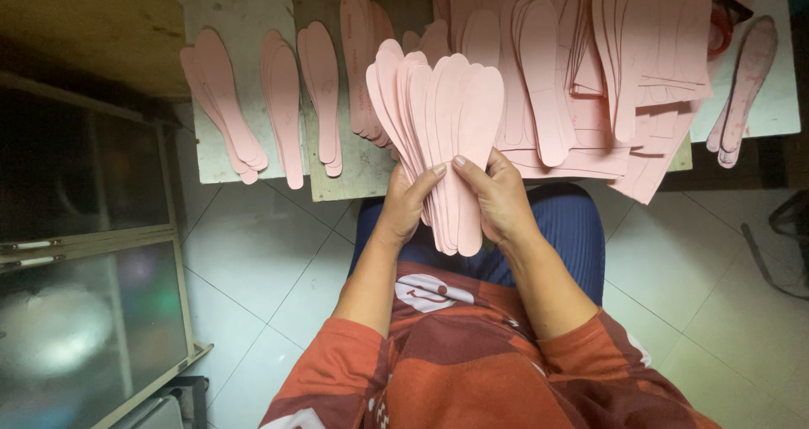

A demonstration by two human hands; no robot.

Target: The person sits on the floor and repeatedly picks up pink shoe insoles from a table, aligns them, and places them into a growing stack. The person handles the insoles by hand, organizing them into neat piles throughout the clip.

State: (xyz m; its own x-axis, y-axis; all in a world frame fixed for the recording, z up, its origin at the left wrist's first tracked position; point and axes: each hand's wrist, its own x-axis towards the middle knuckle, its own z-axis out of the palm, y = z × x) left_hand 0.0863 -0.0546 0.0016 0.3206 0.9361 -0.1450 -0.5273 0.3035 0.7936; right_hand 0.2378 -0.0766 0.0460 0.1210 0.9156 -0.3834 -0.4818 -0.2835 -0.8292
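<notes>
Both hands, left hand (407,203) and right hand (499,197), clasp fanned pink insoles (438,117) tightly.

Several small piles of pink insoles (282,100) lie on a worn table (240,8), a larger heap (590,75) far right, metal-framed glass panels (84,252) left, tiled floor (253,252) near.

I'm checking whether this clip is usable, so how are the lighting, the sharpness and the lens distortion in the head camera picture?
Head view: light falls on the fanned stack of pink insole-shaped card cutouts held by the left hand and right hand, all sharp; the left side by the glass-fronted metal cabinet is dim, with a soft blurred reflection; the corners darken, and the wide lens bends the edges of the grey worktable.
</notes>
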